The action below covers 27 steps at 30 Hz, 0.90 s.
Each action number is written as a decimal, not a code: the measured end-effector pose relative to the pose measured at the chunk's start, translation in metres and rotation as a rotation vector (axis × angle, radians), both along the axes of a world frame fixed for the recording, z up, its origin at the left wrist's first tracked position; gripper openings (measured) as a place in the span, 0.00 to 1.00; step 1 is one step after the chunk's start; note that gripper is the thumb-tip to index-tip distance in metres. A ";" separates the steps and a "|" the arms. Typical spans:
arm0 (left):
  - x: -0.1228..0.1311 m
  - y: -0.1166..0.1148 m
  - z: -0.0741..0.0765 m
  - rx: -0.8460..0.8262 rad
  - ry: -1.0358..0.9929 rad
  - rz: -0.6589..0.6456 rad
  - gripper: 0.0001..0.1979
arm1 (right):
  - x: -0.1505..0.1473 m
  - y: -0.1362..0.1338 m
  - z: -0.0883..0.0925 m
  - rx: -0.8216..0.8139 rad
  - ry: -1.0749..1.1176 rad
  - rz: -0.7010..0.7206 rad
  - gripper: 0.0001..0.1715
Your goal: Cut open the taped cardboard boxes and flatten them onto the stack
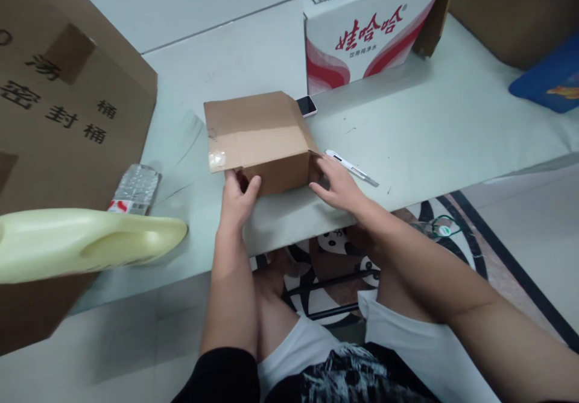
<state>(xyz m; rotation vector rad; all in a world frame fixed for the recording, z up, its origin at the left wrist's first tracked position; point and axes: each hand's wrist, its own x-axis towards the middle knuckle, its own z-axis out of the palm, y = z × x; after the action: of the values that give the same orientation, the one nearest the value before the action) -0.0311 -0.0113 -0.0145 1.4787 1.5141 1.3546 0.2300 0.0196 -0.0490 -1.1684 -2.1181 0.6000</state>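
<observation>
A small brown cardboard box (257, 134) sits on the pale table (429, 131) in front of me, with a patch of clear tape at its left corner. My left hand (239, 196) grips the box's near left side, thumb and fingers curled on its lower edge. My right hand (337, 183) presses against the box's near right corner, fingers stretched toward it. A white utility knife (350, 168) lies on the table just right of my right hand.
A white and red printed carton (362, 29) stands behind the box, a phone (306, 105) beside it. A large brown carton (58, 107) fills the left. A pale yellow jug (85, 243) and a plastic bottle (134, 189) lie at left. A blue item (549, 80) lies far right.
</observation>
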 end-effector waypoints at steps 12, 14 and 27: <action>0.005 -0.003 0.006 0.092 -0.294 -0.087 0.36 | 0.014 0.015 0.007 -0.259 0.460 0.162 0.57; 0.005 -0.004 0.009 0.088 -0.333 -0.080 0.39 | 0.017 0.016 0.006 -0.275 0.488 0.067 0.60; -0.007 0.002 0.014 -0.002 -0.301 0.102 0.17 | 0.032 0.006 0.018 -0.370 0.863 -0.099 0.38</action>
<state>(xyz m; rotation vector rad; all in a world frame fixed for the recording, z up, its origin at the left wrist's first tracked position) -0.0381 -0.0097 -0.0009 1.1475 1.4101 1.5558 0.2619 0.0260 -0.0305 -0.9380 -1.2371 1.2217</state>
